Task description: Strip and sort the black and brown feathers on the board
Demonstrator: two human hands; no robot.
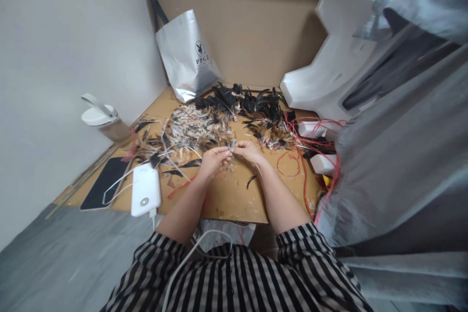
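Note:
My left hand and my right hand meet over the brown board, fingers pinched together on a small bunch of feathers. Behind them lies a pale speckled feather pile, with a heap of black feathers further back and brown-tipped ones to the right. A single dark feather lies on the board by my right forearm.
A white power bank and a black phone lie at the left, a lidded cup behind them. A silver bag leans on cardboard at the back. Red strings and white foam crowd the right, beside grey cloth.

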